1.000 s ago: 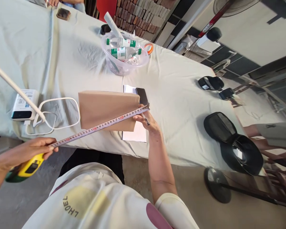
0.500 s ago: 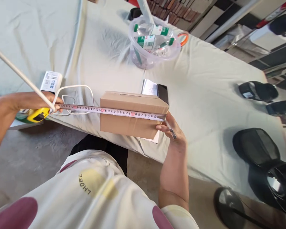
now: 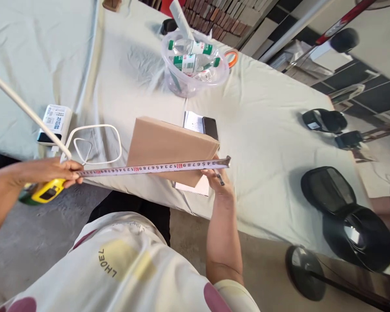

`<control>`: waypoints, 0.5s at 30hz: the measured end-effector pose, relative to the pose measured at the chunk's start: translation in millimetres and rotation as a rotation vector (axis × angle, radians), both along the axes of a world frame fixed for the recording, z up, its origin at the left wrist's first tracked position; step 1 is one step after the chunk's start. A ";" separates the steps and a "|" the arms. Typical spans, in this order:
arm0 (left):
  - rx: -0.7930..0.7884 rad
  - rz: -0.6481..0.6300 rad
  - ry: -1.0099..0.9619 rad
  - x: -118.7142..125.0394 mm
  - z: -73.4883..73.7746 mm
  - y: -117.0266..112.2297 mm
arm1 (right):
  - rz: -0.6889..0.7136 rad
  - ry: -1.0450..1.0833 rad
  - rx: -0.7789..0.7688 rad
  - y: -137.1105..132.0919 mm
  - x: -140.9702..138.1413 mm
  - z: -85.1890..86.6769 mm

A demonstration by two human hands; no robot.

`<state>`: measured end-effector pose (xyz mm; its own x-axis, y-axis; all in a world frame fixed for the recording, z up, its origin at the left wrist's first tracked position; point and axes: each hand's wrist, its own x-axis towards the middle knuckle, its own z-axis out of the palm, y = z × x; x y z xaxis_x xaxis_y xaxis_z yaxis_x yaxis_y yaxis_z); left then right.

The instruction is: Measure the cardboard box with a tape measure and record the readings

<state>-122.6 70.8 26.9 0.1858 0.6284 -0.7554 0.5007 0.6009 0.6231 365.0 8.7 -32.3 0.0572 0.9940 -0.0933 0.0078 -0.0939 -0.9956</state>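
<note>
My left hand [image 3: 66,171] is closed around the tape measure, whose yellow case [image 3: 50,190] hangs below the fingers. Its blade [image 3: 156,167] is drawn out across the front of a brown cardboard box [image 3: 172,143]. The metal end of the blade sticks out past the box's right corner. My right hand [image 3: 223,184] grips that corner, with a pen [image 3: 219,177] between its fingers; some fingers are hidden behind the box. The box stands tilted on the cloth-covered table, over a white paper [image 3: 196,187].
A phone [image 3: 209,127] and a notebook [image 3: 193,121] lie behind the box. A clear tub [image 3: 195,84] of bottles stands farther back. On the left are a white power bank [image 3: 56,119] and its looped cable [image 3: 120,143]. Black headgear [image 3: 328,190] lies at right.
The box has tilted, its front face turning. The blade now slants up to the right, its end past the corner. My left hand and the tape case have moved lower; the view has shifted.
</note>
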 end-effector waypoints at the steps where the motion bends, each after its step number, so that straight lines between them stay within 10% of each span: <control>1: -0.119 -0.155 -0.069 4.7 -6.3 -9.5 | -0.055 0.024 -0.005 2.2 -5.8 -3.5; 8: -0.230 0.028 -0.368 58.7 -51.5 -65.8 | -0.283 0.231 -0.058 25.0 -59.7 -9.4; 15: -0.177 0.118 -0.376 59.6 -74.8 -85.7 | -0.409 0.340 -0.099 48.5 -81.9 -8.7</control>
<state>-63.0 -14.9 -47.9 0.4031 0.5286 -0.7470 0.1801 0.7545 0.6311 283.2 57.3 -41.0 0.3884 0.8823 -0.2660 -0.3705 -0.1148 -0.9217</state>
